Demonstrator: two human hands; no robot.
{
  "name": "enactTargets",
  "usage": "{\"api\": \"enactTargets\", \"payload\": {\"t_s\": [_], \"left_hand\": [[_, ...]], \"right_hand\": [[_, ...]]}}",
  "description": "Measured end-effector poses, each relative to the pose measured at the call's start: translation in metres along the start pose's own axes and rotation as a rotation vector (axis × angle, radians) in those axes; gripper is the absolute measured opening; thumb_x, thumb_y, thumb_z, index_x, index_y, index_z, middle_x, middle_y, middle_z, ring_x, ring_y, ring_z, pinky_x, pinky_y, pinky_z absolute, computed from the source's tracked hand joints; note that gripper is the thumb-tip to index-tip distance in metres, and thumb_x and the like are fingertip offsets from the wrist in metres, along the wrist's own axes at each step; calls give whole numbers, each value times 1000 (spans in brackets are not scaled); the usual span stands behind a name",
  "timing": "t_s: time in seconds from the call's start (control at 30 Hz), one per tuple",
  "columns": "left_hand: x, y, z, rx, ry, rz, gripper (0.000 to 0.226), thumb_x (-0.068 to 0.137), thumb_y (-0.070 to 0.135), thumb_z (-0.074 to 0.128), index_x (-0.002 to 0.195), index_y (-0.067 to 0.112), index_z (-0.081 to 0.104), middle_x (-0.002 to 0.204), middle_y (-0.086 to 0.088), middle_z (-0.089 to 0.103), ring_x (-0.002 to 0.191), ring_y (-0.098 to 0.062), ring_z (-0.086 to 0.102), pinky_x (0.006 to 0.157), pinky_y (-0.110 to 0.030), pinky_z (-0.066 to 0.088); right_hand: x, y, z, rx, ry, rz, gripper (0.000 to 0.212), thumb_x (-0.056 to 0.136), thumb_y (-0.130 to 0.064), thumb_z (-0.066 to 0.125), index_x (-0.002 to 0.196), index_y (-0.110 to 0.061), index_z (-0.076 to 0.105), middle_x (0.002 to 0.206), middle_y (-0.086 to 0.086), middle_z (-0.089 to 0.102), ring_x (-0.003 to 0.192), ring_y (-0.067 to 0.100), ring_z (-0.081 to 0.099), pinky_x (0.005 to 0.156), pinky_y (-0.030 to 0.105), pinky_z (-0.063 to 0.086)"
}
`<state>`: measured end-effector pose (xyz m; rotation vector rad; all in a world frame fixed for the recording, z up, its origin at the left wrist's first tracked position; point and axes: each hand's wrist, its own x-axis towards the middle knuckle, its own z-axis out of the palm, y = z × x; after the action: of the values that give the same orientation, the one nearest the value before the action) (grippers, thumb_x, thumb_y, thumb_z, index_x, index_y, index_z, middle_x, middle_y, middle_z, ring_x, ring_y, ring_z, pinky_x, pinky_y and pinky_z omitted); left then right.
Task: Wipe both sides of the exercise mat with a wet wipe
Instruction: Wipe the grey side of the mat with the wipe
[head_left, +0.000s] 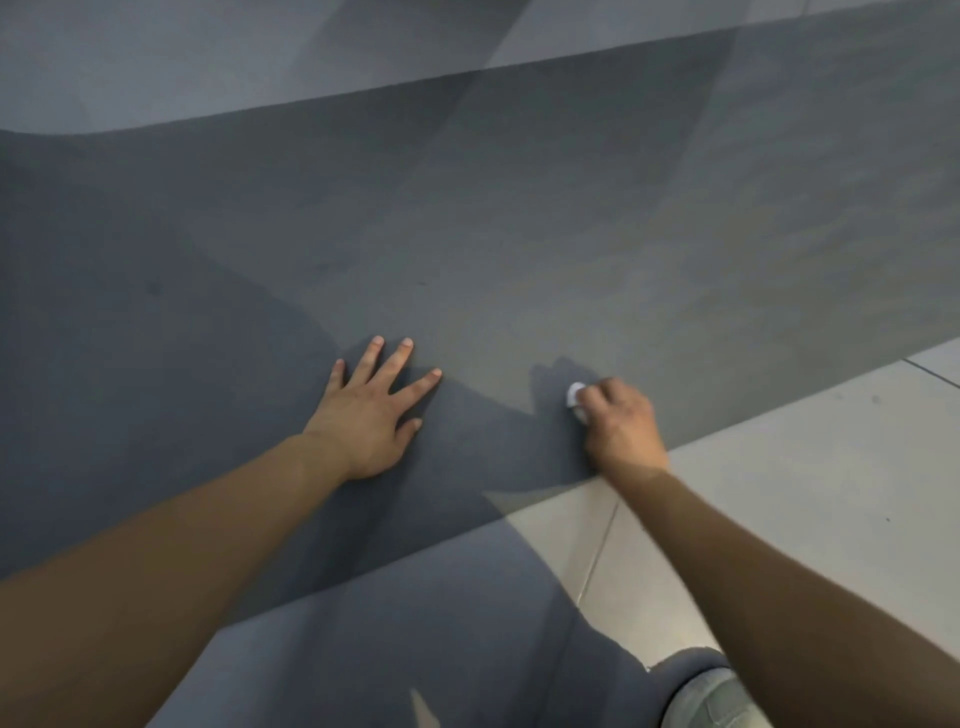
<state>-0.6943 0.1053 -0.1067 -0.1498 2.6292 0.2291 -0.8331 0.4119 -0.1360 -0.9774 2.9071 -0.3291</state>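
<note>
The right hand (621, 426) is curling its fingers round a small wadded white wipe (575, 397) and pressing it onto the mat (519, 249), close to the mat's near edge where the pale tiled floor (805, 509) begins. The left hand (371, 410) is lying flat beside it, fingers straight and spread, palm down on the mat and holding nothing, apparently steadying the sheet.

The grey mat is spreading away in front of both hands, its long axis running from the left to the upper right across the view, so most of the unwiped-looking surface is lying ahead and to either side. The right hand is nearer the floor-side edge. The person's grey-clad leg (415, 623) is showing below, between the arms.
</note>
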Motion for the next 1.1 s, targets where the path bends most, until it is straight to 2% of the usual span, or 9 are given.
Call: {"api": "enactTargets", "payload": {"t_s": [0.1, 0.17, 0.27, 0.43, 0.6, 0.73, 0.8, 0.93, 1.1], "left_hand": [[1, 2, -2, 11, -14, -4, 63, 102, 55, 33, 156, 49, 0, 166, 3, -20, 153, -30, -17, 120, -63, 12], [1, 2, -2, 8, -25, -13, 63, 102, 54, 32, 156, 49, 0, 166, 3, -21, 153, -30, -18, 120, -63, 12], [2, 5, -3, -8, -32, -32, 63, 103, 52, 33, 156, 49, 1, 166, 4, -21, 153, -31, -18, 120, -64, 12], [3, 10, -6, -25, -59, -70, 64, 103, 48, 39, 156, 49, 5, 167, 4, -18, 154, -30, -14, 120, -62, 17], [2, 11, -9, -55, -79, -88, 63, 104, 47, 39, 156, 49, 5, 167, 6, -18, 154, -28, -14, 120, -62, 18], [1, 12, -9, -57, -82, -97, 62, 104, 48, 38, 156, 50, 5, 166, 6, -19, 154, -28, -15, 120, -62, 18], [2, 12, -9, -50, -84, -97, 63, 104, 47, 39, 156, 50, 4, 166, 6, -19, 154, -28, -14, 120, -62, 19], [1, 16, -9, -70, -52, -98, 66, 100, 42, 45, 157, 46, 11, 167, 4, -13, 154, -31, -10, 120, -60, 19], [2, 30, -5, -73, 35, 3, 77, 96, 49, 51, 159, 17, 20, 169, 5, -4, 155, -22, -7, 123, -54, 16]], "right_hand": [[-3, 31, -19, -24, 26, 196, 11, 80, 2, 63, 87, -6, 62, 79, 18, 51, 66, 40, 53, 64, 41, 43], [-3, 10, -14, 17, 57, 228, 19, 72, 0, 54, 87, -7, 63, 79, 18, 54, 67, 40, 55, 63, 41, 45], [-19, -63, 15, 123, 12, 96, 31, 63, -2, 53, 92, -7, 64, 82, 16, 57, 71, 37, 58, 63, 39, 48], [-53, -174, 27, 191, -42, -215, 27, 78, -12, 38, 94, -12, 60, 85, 9, 54, 72, 29, 51, 62, 36, 41], [-35, -81, 12, 36, -41, -275, 28, 83, -12, 45, 102, -6, 64, 84, 13, 55, 73, 32, 55, 62, 36, 42], [-30, 35, -19, -80, -21, 34, 31, 71, -1, 45, 98, -6, 60, 85, 17, 50, 71, 37, 55, 63, 38, 44], [-29, 58, -32, -75, -13, 164, 28, 68, 5, 49, 91, -7, 60, 83, 18, 49, 69, 38, 53, 64, 38, 41], [-30, 16, -14, 36, 9, 244, 33, 60, 4, 54, 90, -8, 61, 85, 18, 54, 72, 38, 56, 65, 40, 45], [-52, -98, 15, 160, -33, -58, 25, 73, -10, 45, 90, -11, 63, 83, 12, 56, 71, 32, 56, 62, 35, 42]]}}
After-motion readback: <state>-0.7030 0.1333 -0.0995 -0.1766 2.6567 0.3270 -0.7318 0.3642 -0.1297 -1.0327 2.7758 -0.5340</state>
